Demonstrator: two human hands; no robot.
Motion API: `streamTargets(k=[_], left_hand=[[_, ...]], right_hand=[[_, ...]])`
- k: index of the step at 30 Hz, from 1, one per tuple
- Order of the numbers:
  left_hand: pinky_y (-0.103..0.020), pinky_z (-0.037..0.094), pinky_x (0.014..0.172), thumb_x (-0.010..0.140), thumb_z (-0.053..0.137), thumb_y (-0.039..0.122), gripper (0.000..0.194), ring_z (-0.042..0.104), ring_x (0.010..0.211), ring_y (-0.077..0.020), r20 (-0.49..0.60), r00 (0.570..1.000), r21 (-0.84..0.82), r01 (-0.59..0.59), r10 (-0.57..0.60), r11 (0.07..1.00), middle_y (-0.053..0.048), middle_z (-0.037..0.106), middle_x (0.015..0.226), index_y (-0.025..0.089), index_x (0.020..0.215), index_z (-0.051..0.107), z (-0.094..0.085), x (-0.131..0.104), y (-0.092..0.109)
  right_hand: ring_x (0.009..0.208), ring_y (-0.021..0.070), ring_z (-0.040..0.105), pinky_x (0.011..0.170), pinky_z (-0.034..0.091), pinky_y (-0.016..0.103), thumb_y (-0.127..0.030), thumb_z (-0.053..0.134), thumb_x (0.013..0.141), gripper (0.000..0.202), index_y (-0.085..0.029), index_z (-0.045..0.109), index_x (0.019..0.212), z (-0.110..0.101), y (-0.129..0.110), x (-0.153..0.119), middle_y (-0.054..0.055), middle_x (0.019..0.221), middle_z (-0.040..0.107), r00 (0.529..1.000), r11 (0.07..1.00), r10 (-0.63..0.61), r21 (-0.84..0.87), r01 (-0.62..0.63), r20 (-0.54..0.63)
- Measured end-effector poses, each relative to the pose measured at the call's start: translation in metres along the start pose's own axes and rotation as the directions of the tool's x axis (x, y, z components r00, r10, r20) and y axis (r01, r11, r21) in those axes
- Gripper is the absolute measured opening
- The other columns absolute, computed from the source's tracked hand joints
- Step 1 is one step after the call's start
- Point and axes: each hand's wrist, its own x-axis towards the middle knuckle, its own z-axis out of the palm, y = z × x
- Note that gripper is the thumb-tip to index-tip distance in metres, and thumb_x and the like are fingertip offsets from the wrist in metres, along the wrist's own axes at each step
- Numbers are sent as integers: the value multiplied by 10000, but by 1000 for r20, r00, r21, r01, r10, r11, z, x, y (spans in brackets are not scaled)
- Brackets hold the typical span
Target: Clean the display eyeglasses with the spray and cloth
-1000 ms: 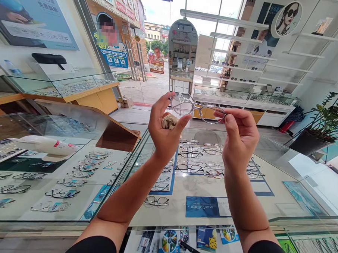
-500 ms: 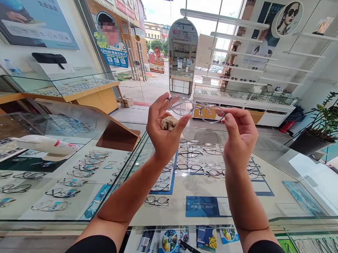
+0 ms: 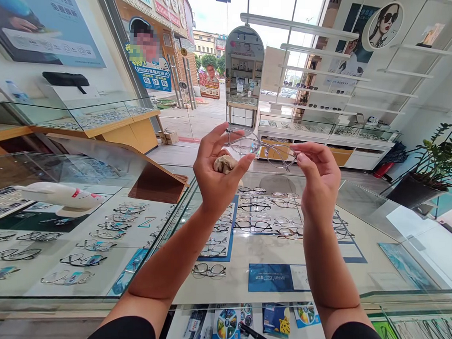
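Note:
A pair of thin-rimmed eyeglasses (image 3: 263,144) is held up above the glass counter, its right side tilted lower. My left hand (image 3: 217,181) grips the left end of the frame, thumb and fingers around that lens. A crumpled beige cloth (image 3: 225,163) is tucked in the same palm. At the other end, my right hand (image 3: 320,176) pinches the side of the frame between thumb and fingers. Below the hands, several eyeglasses (image 3: 254,206) lie in rows inside the display case. Fingers partly hide both ends of the held frame.
The glass counter (image 3: 229,274) spans the front, with leaflets (image 3: 226,325) and a black pen (image 3: 259,336) at its near side. To the left are a white figurine (image 3: 62,195) and a brown slanted stand (image 3: 160,179). Behind stand an arched mirror (image 3: 243,85) and a potted plant (image 3: 416,190).
My right hand and its end of the eyeglasses have shifted slightly left and down, and the frame has turned a little. My left hand has edged left, still holding the cloth.

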Motion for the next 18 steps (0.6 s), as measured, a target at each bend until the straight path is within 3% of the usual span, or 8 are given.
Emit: streamTargets(k=[7, 13, 18], left_hand=[[-277, 502, 557, 886, 927, 529, 704, 672, 714, -132, 240, 971, 22, -25, 19, 999, -89, 809, 1319, 347, 1507, 650, -15, 11, 9], [-267, 487, 537, 884, 930, 459, 704, 567, 603, -95, 406, 914, 40, -42, 22, 998, -81, 813, 1291, 338, 1526, 668, -25, 16, 18], [-265, 469, 528, 895, 913, 401, 695, 512, 583, -85, 456, 890, 20, -10, 0, 1000, -80, 809, 1303, 336, 1540, 661, -23, 17, 20]], right_hand=[[1289, 266, 742, 1102, 555, 497, -367, 757, 970, 119, -311, 811, 1060, -10, -3, 7, 36, 1264, 837, 968, 999, 43, -32, -36, 246], [1087, 237, 787, 1050, 589, 470, -380, 755, 986, 126, -274, 824, 991, -11, -4, 8, 29, 1074, 861, 899, 995, 95, -57, -79, 427], [953, 211, 788, 955, 619, 424, -388, 794, 967, 145, -255, 848, 984, -12, 0, 9, 28, 982, 863, 881, 992, 125, -38, -121, 457]])
